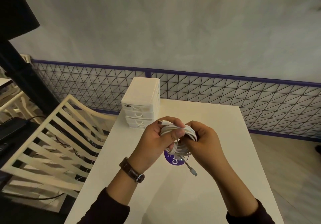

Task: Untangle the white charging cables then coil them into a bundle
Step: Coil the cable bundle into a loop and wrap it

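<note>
both the left hand point(152, 140) and right hand point(203, 142) grip the mostly coiled white cables point(180, 133) at frame centre; one connector end point(193, 171) dangles below, seemingly untucked.

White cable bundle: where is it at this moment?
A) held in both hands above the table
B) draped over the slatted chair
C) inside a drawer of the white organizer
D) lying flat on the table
A: the left hand and right hand both grip the coiled white cable bundle above the table, with one connector end dangling below.
</note>
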{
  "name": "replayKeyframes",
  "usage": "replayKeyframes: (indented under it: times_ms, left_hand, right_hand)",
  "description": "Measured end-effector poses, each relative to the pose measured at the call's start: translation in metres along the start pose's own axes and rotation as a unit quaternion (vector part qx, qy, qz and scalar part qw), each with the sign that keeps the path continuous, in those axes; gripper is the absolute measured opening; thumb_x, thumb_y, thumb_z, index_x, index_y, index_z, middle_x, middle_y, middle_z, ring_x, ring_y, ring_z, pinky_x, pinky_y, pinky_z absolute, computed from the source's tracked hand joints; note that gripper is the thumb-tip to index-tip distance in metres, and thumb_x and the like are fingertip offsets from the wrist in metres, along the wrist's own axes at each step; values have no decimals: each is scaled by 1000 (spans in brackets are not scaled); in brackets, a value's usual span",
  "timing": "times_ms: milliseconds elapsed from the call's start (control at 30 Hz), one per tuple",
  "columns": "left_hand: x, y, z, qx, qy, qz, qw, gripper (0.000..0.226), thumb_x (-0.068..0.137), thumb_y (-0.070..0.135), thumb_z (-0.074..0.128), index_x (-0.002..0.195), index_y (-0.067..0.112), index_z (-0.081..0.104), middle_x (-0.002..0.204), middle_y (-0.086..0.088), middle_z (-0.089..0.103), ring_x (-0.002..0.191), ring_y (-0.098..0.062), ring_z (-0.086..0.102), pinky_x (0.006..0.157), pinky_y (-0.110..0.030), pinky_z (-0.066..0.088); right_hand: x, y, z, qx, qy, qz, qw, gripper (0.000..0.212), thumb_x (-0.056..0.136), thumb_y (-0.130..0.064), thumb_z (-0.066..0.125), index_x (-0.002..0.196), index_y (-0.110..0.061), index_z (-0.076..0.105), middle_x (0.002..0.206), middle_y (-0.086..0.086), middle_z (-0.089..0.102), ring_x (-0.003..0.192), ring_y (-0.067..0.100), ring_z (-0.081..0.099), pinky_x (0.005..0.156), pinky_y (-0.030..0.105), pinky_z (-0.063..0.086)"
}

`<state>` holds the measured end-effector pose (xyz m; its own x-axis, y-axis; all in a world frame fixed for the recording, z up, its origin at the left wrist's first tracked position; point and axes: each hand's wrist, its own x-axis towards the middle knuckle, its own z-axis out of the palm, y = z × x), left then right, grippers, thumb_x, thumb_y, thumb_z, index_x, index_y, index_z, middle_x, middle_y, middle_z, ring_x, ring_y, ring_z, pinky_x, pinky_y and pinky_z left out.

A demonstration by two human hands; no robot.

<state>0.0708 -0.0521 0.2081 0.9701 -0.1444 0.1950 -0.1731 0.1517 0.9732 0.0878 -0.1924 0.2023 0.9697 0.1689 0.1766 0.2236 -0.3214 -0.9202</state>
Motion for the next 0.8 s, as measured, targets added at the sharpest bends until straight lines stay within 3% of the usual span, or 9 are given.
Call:
replayKeyframes:
  times_ms: [167, 233, 300, 367, 467, 567, 633, 700, 800]
  left_hand:
    - [-3, 17, -3, 263, -56, 112, 957, 9, 81, 46, 62, 90, 48, 62, 87, 27, 65, 87, 7, 58, 93, -11, 38]
    - [-8, 13, -7, 403, -60, 196, 892, 24, 84, 56, 50, 101, 42, 59, 85, 28, 60, 91, 8, 51, 101, -16, 22]
    - [-13, 8, -10, 418, -77, 181, 887, 33, 84, 62, 42, 107, 42, 57, 91, 26, 57, 97, 6, 46, 98, -23, 22]
    - [-20, 1, -7, 362, -117, 93, 920, 47, 76, 74, 40, 107, 43, 57, 104, 28, 57, 108, 2, 47, 102, -27, 27]
    - [-30, -6, 0, 21, -61, -99, 993, 63, 66, 80, 44, 87, 29, 73, 110, 12, 67, 115, -11, 58, 106, -34, 41]
    - [-39, 0, 12, -171, 87, -142, 971, 46, 74, 56, 55, 64, 13, 68, 108, -16, 66, 107, -24, 63, 89, -34, 55]
    - [-35, 5, 13, -172, 106, -191, 961, 37, 75, 33, 61, 92, 1, 67, 106, -20, 64, 97, -24, 64, 81, -35, 56]
    - [-29, 14, 9, -187, 46, -253, 948, 44, 76, 23, 62, 112, -3, 61, 106, -17, 64, 96, -27, 63, 83, -39, 55]
    - [-27, 17, 4, -180, -45, -299, 936, 28, 84, 20, 56, 103, 4, 69, 101, -13, 70, 95, -25, 67, 83, -38, 58]
  right_hand:
    - [-6, -1, 7, -7, 92, -71, 993, 28, 63, -10, 73, 65, -28, 51, 66, -26, 62, 59, 0, 56, 48, 10, 39]
    - [-9, 1, 11, -6, 127, -106, 986, 26, 64, -13, 73, 68, -23, 49, 70, -26, 62, 63, 1, 59, 51, 13, 42]
    - [-11, 7, 11, -9, 154, -145, 977, 34, 64, -3, 76, 74, -24, 50, 72, -21, 64, 72, 4, 65, 59, 28, 53]
    - [-9, 13, 6, -46, 184, -218, 957, 38, 62, 0, 76, 83, -22, 53, 82, -12, 66, 79, 18, 68, 62, 40, 55]
    - [-8, 19, -1, -145, 218, -331, 906, 29, 69, -4, 77, 88, -14, 58, 82, 6, 69, 72, 24, 65, 60, 40, 52]
    - [-13, 22, 0, -241, 227, -407, 851, 19, 76, -11, 71, 88, -10, 56, 82, 13, 72, 70, 25, 64, 62, 35, 50]
    - [-14, 24, -3, -275, 221, -442, 825, 27, 71, -11, 73, 92, -9, 55, 84, 14, 73, 71, 25, 63, 63, 33, 50]
    - [-13, 25, -7, -289, 214, -471, 806, 31, 68, -9, 73, 93, -9, 56, 85, 14, 73, 74, 23, 58, 64, 34, 47]
    - [-14, 27, -12, -316, 192, -497, 785, 27, 71, -11, 72, 93, -10, 57, 84, 14, 73, 74, 23, 56, 64, 34, 45]
